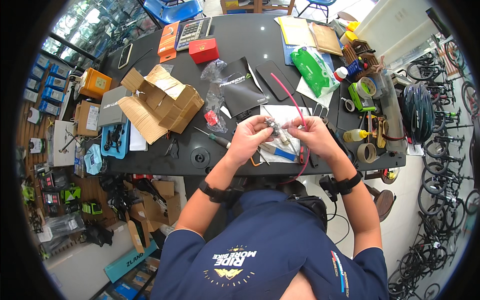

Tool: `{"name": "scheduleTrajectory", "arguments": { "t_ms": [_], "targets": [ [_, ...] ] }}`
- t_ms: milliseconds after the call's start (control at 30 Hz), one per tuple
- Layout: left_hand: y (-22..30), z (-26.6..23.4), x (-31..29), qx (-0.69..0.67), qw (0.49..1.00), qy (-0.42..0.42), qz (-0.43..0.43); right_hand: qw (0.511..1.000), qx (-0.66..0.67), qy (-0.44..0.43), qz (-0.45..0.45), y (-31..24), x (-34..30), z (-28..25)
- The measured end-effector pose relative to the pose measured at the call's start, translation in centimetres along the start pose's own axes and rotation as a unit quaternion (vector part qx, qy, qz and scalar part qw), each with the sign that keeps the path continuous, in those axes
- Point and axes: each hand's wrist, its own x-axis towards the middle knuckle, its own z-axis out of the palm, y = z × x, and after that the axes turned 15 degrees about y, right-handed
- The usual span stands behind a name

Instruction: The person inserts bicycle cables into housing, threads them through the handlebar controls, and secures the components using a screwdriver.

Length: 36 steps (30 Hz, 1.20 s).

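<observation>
My left hand [250, 137] is closed, pinching a small dark-and-silver metal part [273, 127] between thumb and fingers above the table's near edge. Facing it, my right hand [316, 136] has its fingertips together close to that part. A thin pink hose [284, 87] runs through the right hand's grip; one end points up and away, and the rest hangs below the table edge. Whether the hose touches the metal part is hard to see. Beneath both hands lie a white paper sheet [286, 113] and a blue-handled tool [278, 151].
On the black table [240, 40] sit an opened cardboard box [175, 107], a green-handled screwdriver [219, 140], a black round disc [200, 157], a black phone [275, 80] and a green packet [315, 70]. Toward the right are a yellow-capped bottle [355, 135] and tape rolls.
</observation>
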Motion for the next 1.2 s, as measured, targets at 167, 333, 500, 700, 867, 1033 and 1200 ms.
{"name": "scheduleTrajectory", "arguments": {
  "t_ms": [167, 333, 500, 700, 867, 1033, 1200],
  "targets": [
    [0.1, 0.3, -0.3, 0.02, 1.0, -0.019, -0.004, 0.999, 0.029, -0.006, -0.015, 0.0, 0.1, 0.5],
    [0.4, 0.9, -0.6, 0.017, 0.999, -0.008, 0.027, 0.999, -0.011, -0.036, -0.011, 1.0, 0.7, -0.2],
    [0.5, 0.6, -0.5, 0.029, 1.0, 0.002, 0.008, 0.995, -0.059, -0.068, -0.035, 0.1, 0.5, 0.1],
    [0.5, 0.7, -0.2, 0.053, 0.998, 0.003, 0.019, 0.997, -0.005, -0.068, -0.022, 0.7, 0.5, 0.5],
    [0.6, 1.2, -0.2, 0.126, 0.991, 0.008, 0.04, 0.998, 0.011, -0.048, -0.035, 1.4, 0.9, 1.0],
    [0.3, 1.0, -0.2, 0.11, 0.993, -0.009, 0.045, 0.999, 0.013, -0.032, -0.022, 0.9, 0.6, 1.3],
    [1.2, 1.4, -0.4, 0.257, 0.964, 0.009, 0.058, 0.999, -0.035, -0.005, -0.038, 1.6, 0.5, 1.9]
  ]
}}
